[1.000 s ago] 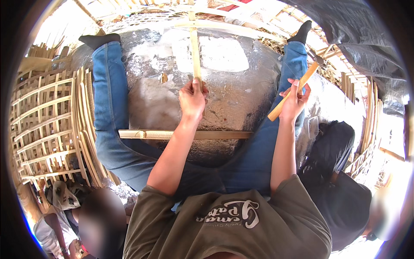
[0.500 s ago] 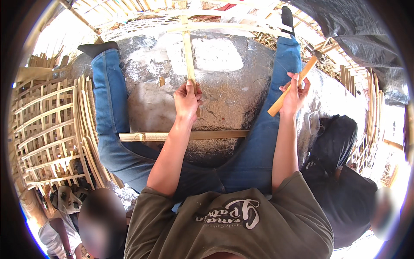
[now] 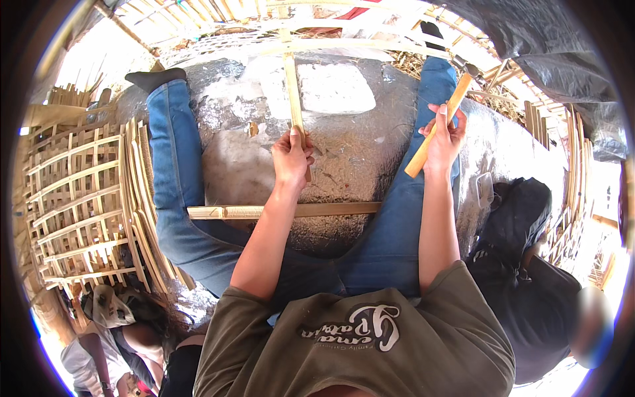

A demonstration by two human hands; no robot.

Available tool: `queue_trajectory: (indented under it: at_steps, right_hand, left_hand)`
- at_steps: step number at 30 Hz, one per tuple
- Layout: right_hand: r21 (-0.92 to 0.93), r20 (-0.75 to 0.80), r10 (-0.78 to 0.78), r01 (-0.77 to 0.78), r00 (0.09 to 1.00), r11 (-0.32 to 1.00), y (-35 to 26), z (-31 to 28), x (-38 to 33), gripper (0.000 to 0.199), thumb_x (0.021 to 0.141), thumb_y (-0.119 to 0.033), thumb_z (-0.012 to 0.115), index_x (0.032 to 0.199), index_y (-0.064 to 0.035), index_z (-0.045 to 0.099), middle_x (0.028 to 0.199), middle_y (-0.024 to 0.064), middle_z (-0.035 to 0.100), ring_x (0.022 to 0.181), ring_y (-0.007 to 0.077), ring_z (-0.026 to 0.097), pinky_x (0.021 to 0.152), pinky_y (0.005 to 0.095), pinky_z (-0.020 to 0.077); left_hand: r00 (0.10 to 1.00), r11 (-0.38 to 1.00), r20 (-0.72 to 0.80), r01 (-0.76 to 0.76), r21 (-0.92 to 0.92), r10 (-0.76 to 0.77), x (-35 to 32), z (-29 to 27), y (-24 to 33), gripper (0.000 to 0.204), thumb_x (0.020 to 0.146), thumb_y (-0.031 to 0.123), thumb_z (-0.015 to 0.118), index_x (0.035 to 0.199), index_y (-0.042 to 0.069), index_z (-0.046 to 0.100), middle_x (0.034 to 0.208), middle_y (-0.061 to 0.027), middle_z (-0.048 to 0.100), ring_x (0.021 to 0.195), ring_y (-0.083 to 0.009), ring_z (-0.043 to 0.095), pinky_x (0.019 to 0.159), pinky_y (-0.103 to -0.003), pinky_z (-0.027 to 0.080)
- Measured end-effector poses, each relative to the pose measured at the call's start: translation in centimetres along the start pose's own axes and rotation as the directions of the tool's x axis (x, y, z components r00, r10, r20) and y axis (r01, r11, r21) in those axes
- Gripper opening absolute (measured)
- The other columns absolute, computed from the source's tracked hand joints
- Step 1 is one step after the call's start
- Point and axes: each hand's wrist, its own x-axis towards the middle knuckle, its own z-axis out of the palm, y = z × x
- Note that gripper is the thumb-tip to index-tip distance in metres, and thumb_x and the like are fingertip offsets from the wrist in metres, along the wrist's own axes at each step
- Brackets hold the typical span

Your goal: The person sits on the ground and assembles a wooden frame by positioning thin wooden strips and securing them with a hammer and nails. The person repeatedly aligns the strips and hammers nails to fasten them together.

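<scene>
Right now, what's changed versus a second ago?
Right foot swung left. Right hand and the wooden-handled tool shifted slightly forward, the tool's far end going leftward. Nothing newly grasped or released: left hand still grips the lengthwise bamboo strip; crosswise bamboo piece still lies there.

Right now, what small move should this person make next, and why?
Probably bring the wooden-handled hammer across toward the narrow wooden strip. The left hand grips the strip near its closer end, seemingly steadying it, while the right hand holds the hammer off to the right, clear of the strip.
</scene>
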Motion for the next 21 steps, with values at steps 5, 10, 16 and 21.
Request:
queue_trajectory:
  at_steps: [5, 10, 16, 21]
  right_hand:
    - [-0.036, 0.029, 0.005, -0.004, 1.000, 0.999, 0.7, -0.1, -0.1, 0.032, 0.100, -0.023, 0.068, 0.118, -0.0033, 0.050, 0.096, 0.0129, 0.072, 0.053, 0.0089, 0.055, 0.052, 0.0282, 0.0532]
    - [-0.055, 0.054, 0.021, -0.018, 0.998, 0.998, 1.1, -0.5, -0.2, 0.032, 0.100, -0.023, 0.067, 0.118, -0.0026, 0.050, 0.094, 0.0123, 0.072, 0.053, 0.0086, 0.055, 0.052, 0.0285, 0.0537]
    - [-0.061, 0.046, 0.024, -0.021, 0.999, 0.998, 1.1, -1.0, -0.3, 0.030, 0.101, -0.022, 0.066, 0.117, -0.0030, 0.050, 0.093, 0.0115, 0.072, 0.053, 0.0087, 0.055, 0.052, 0.0283, 0.0538]
    - [-0.037, 0.012, 0.134, -0.134, 0.991, 0.990, 2.4, -0.7, -1.4, 0.028, 0.101, -0.021, 0.066, 0.116, -0.0040, 0.049, 0.089, 0.0100, 0.069, 0.052, 0.0090, 0.055, 0.049, 0.0281, 0.0532]
  left_hand:
    - [1.000, 1.000, -0.010, 0.008, 0.017, -0.008, -0.1, 0.1, 0.3, 0.033, 0.110, 0.027, 0.048, 0.092, 0.004, 0.062, 0.072, -0.0022, 0.056, 0.056, -0.0070, 0.045, 0.047, -0.023, 0.035]
    - [1.000, 0.998, -0.011, -0.023, 0.058, 0.023, 0.1, 0.2, 0.0, 0.032, 0.110, 0.027, 0.048, 0.093, 0.003, 0.061, 0.072, -0.0021, 0.056, 0.057, -0.0078, 0.047, 0.047, -0.025, 0.038]
    - [0.999, 0.995, -0.020, -0.035, 0.093, 0.037, 0.5, -0.2, -0.3, 0.033, 0.109, 0.027, 0.048, 0.094, 0.002, 0.063, 0.073, -0.0029, 0.058, 0.058, -0.0086, 0.050, 0.048, -0.027, 0.043]
    - [0.999, 0.995, -0.010, -0.040, 0.092, 0.041, 0.6, -0.4, -0.4, 0.034, 0.109, 0.028, 0.049, 0.093, 0.001, 0.063, 0.073, -0.0033, 0.059, 0.058, -0.0088, 0.051, 0.049, -0.027, 0.044]
